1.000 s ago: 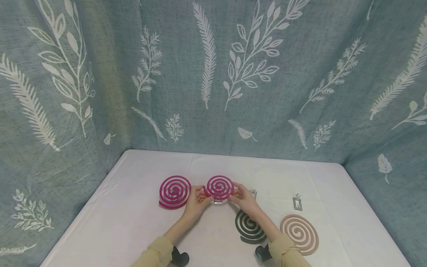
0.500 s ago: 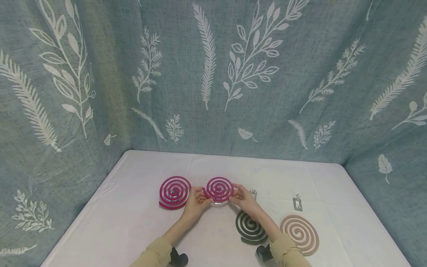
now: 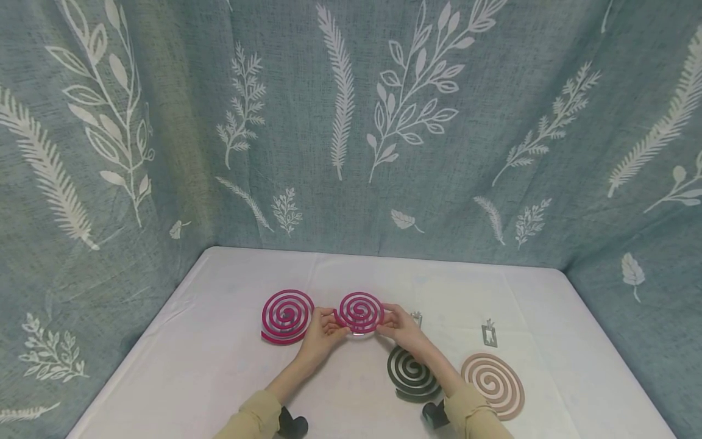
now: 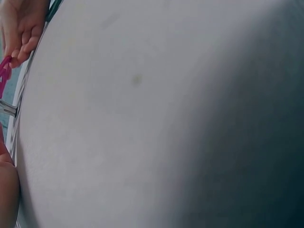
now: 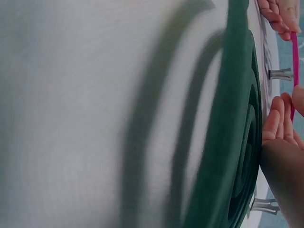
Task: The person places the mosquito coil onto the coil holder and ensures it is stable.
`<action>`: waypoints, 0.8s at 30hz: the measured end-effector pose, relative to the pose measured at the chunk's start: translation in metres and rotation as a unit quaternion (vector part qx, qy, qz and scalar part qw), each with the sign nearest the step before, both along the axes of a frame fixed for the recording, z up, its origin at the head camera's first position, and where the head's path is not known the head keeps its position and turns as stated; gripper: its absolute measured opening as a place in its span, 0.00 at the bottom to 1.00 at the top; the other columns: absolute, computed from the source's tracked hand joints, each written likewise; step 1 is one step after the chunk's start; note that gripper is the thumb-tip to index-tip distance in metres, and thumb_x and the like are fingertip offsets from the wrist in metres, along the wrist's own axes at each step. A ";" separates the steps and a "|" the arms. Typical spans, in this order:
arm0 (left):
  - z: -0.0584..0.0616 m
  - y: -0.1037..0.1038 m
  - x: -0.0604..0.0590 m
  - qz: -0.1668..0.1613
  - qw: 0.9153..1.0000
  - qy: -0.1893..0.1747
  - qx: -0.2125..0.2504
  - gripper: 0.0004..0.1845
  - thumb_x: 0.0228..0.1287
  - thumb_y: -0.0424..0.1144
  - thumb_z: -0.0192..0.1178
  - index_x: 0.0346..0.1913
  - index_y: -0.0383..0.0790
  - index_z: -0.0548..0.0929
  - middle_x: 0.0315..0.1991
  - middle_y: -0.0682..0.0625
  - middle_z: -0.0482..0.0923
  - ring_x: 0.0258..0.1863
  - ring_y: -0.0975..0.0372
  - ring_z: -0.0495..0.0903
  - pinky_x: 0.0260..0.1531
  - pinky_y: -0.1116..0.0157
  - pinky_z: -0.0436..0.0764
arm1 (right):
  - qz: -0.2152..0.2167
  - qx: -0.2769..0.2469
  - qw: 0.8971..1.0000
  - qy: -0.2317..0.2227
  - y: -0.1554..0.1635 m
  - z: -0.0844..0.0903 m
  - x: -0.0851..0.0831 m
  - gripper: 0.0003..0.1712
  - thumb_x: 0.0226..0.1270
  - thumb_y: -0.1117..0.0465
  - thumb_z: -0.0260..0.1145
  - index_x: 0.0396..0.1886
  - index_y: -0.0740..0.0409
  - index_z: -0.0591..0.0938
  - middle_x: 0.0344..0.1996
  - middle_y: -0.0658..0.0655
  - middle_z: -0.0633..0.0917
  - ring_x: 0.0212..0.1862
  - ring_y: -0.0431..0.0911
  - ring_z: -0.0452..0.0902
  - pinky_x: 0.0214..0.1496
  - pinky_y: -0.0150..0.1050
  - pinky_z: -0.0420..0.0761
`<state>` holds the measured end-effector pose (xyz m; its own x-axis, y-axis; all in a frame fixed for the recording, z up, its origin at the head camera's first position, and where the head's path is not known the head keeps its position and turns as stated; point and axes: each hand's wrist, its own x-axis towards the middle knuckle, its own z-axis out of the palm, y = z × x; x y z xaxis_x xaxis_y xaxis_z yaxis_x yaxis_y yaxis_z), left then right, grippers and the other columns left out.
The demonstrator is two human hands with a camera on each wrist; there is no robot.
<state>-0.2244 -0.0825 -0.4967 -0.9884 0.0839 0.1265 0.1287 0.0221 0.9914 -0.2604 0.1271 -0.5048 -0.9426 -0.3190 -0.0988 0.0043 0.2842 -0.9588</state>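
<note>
The pink coil [image 3: 359, 312] held between the two hands has sunk a little over the last second and now sits lower, close over a small metal stand [image 3: 358, 333] on the bench [image 3: 219, 366]; the hands have barely shifted otherwise. My reading is that the coil is being settled onto that stand and is nearly there.

Nearest, the dark green coil [image 3: 409, 374] lies flat under the right forearm, with a tan coil [image 3: 492, 384] to its right. Further out, the left hand [image 3: 320, 332] pinches the coil's left edge and the right hand [image 3: 403, 328] its right edge, each grip closed lightly on the rim with fingertips. A second pink coil [image 3: 287, 316] lies just left. Two more stands [image 3: 488, 333] sit on the right, one [image 3: 417, 317] partly hidden behind the right hand.
</note>
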 end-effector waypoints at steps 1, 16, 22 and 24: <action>0.000 0.000 0.000 0.000 1.000 -0.001 -0.001 0.26 0.53 0.25 0.60 0.51 0.24 0.58 0.37 0.31 0.73 0.32 0.66 0.73 0.34 0.76 0.74 | 0.001 0.000 1.000 -0.001 0.000 0.000 0.000 0.33 0.59 0.61 0.62 0.63 0.61 0.61 0.38 0.56 0.78 0.39 0.42 0.73 0.44 0.36 0.75; 0.002 0.000 0.000 0.004 1.000 -0.011 0.002 0.26 0.50 0.23 0.61 0.49 0.23 0.59 0.35 0.34 0.72 0.31 0.65 0.71 0.33 0.76 0.73 | 0.014 -0.014 1.000 -0.011 -0.001 0.024 0.012 0.31 0.61 0.66 0.58 0.63 0.65 0.58 0.39 0.59 0.77 0.39 0.42 0.72 0.46 0.37 0.74; 0.002 0.000 -0.001 0.003 1.000 -0.016 -0.001 0.26 0.50 0.23 0.61 0.49 0.23 0.59 0.36 0.31 0.71 0.31 0.64 0.71 0.34 0.77 0.73 | 0.011 -0.013 1.000 -0.010 -0.001 0.021 0.010 0.32 0.61 0.65 0.59 0.63 0.64 0.59 0.38 0.58 0.77 0.38 0.41 0.72 0.45 0.37 0.73; -0.001 -0.001 -0.003 0.001 1.000 -0.016 -0.001 0.26 0.50 0.23 0.61 0.49 0.23 0.59 0.36 0.31 0.71 0.31 0.64 0.71 0.33 0.76 0.74 | 0.008 -0.012 1.000 -0.012 -0.001 0.014 0.006 0.32 0.60 0.64 0.60 0.63 0.63 0.60 0.38 0.57 0.77 0.38 0.41 0.72 0.45 0.37 0.74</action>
